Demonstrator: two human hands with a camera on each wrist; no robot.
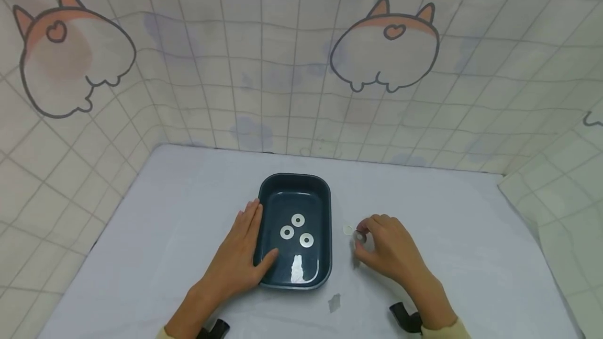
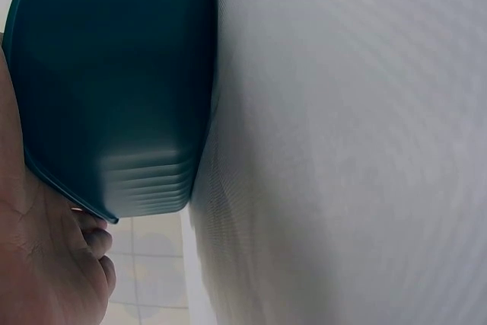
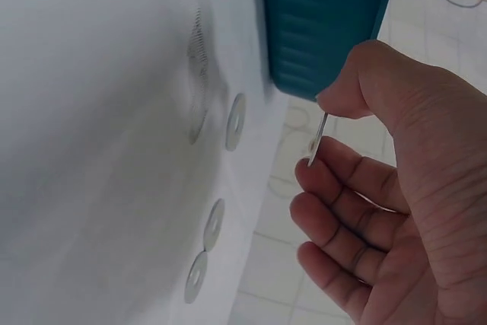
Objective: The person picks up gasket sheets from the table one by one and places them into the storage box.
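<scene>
A dark blue-green rectangular tray (image 1: 296, 271) rests on the white-covered table. Inside it lie three flat metal washers, one of them a washer (image 1: 306, 240) toward the near right. Along the tray's left rim my left hand (image 1: 237, 260) rests with straight fingers, its thumb reaching over the edge; the left wrist view has this hand (image 2: 46, 264) against the rim. My right hand (image 1: 388, 247), right of the tray, pinches one washer (image 3: 318, 138) between thumb and forefinger above the table. Beneath it, the right wrist view reveals three more washers, the nearest to the tray being a washer (image 3: 236, 122).
A grey patch (image 1: 334, 303) marks the cloth near the tray's front right corner, and a faint pale disc (image 1: 347, 229) shows beside the right hand. Grid-patterned curtains (image 1: 282, 93) enclose the back and sides. Black wrist mounts (image 1: 406, 318) hang under the forearms.
</scene>
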